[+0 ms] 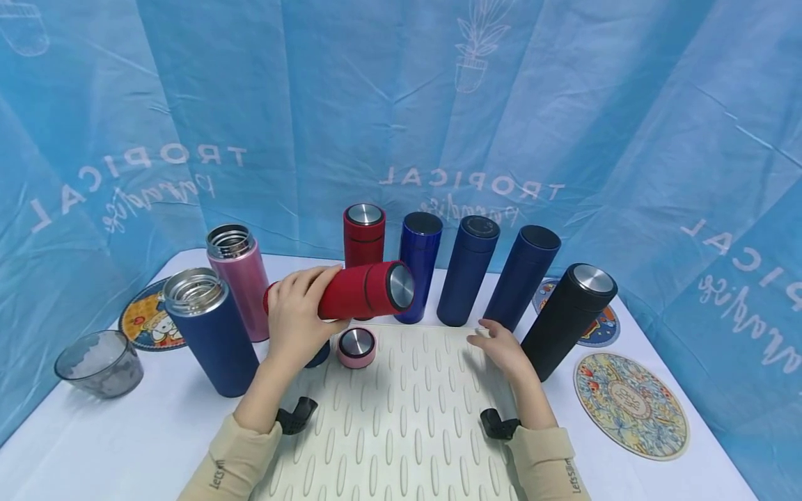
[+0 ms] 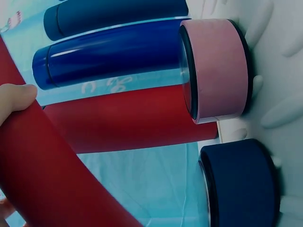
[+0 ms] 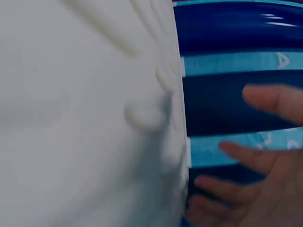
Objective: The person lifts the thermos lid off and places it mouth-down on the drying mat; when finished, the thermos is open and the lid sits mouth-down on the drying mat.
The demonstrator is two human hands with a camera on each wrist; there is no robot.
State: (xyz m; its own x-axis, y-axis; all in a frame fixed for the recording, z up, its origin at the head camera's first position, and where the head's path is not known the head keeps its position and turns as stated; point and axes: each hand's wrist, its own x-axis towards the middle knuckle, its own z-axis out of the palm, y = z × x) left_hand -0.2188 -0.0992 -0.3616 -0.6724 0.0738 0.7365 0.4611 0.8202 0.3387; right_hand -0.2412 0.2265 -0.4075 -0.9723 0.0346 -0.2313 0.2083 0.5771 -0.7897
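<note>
My left hand grips a red thermos around its body, raised over the ribbed white mat. The thermos lies nearly level, its silver-topped cap to the right. In the left wrist view the thumb lies along its red side. Below stand a pink lid with a silver top and a navy lid, partly hidden by the hand in the head view. My right hand holds nothing; its fingers are spread, near a navy bottle and a black thermos.
Behind the mat stand another red thermos, a glossy blue bottle and a navy one. At left are an uncapped pink bottle, an uncapped navy bottle, a glass bowl and a round coaster. A patterned coaster lies right.
</note>
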